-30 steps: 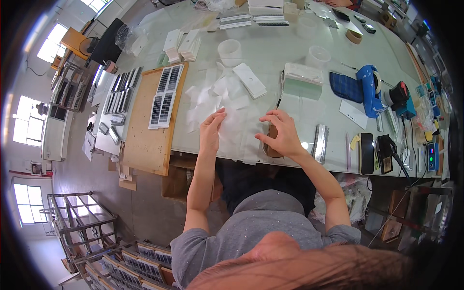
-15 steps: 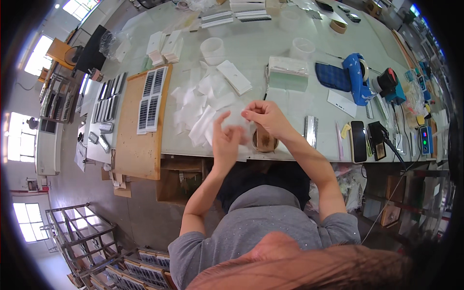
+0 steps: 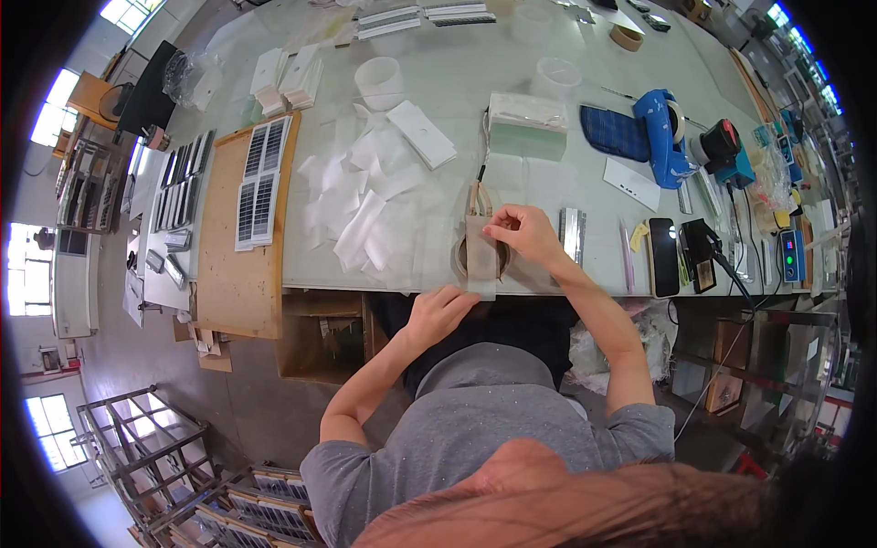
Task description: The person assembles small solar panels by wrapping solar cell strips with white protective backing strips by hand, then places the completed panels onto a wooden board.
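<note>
A narrow translucent strip (image 3: 481, 260), perhaps a small plastic sleeve, stretches between my hands at the table's near edge. My left hand (image 3: 443, 313) is closed on its near end, just past the edge. My right hand (image 3: 525, 233) pinches at its far end, thumb and finger together. Under the strip lies a round brown ring-shaped object (image 3: 461, 256), mostly covered. Beyond it, a tan two-pronged tool (image 3: 480, 196) on a dark cord points away from me. A loose heap of similar translucent white pieces (image 3: 370, 205) spreads to the left of my hands.
White cards (image 3: 422, 134) lie beyond the heap, near a translucent cup (image 3: 379, 84). A pale green-fronted box (image 3: 528, 128) stands ahead. On the right are a blue tape dispenser (image 3: 664, 137), a phone (image 3: 664, 258) and a metal strip (image 3: 573, 236). A wooden board (image 3: 224, 274) bears dark-striped panels at left.
My left hand has come down toward the table edge, and my right hand has shifted slightly right and nearer. The translucent strip now shows between them, over the brown ring. The view has shifted slightly.
</note>
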### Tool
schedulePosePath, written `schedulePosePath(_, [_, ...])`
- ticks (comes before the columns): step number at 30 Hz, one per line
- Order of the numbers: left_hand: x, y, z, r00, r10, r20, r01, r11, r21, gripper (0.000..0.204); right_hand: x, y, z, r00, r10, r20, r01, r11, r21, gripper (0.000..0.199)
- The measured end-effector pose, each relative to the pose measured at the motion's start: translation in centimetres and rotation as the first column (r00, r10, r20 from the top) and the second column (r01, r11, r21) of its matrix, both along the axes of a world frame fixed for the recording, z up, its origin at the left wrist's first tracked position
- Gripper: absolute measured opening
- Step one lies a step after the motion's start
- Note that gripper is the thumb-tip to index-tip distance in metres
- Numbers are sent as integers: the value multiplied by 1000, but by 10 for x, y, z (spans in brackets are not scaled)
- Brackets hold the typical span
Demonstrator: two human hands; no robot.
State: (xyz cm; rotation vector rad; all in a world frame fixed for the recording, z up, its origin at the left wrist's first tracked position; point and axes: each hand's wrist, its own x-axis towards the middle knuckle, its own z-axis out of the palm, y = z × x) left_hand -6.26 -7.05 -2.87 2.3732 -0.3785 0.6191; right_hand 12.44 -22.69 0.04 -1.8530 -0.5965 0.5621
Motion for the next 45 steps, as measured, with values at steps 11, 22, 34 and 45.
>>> schedulePosePath(11, [5, -5, 6, 988, 129, -89, -147, 959, -241, 12, 12, 6, -2, 971, -43, 237, 68, 993, -101, 23])
schedulePosePath(22, [8, -6, 4, 993, 113, -44, -119, 969, -217, 14, 11, 3, -6, 961, -94, 260, 104, 994, -26, 26])
schedulePosePath(34, [-3, -6, 10, 995, 63, 81, -67, 996, 53, 30, 31, -131, -3, 747, 94, 658, 303, 833, -463, 68])
schedulePosePath(45, [-7, -9, 10, 996, 69, 54, -73, 993, 87, 34, 34, -125, 5, 852, -28, 523, 210, 933, -293, 45])
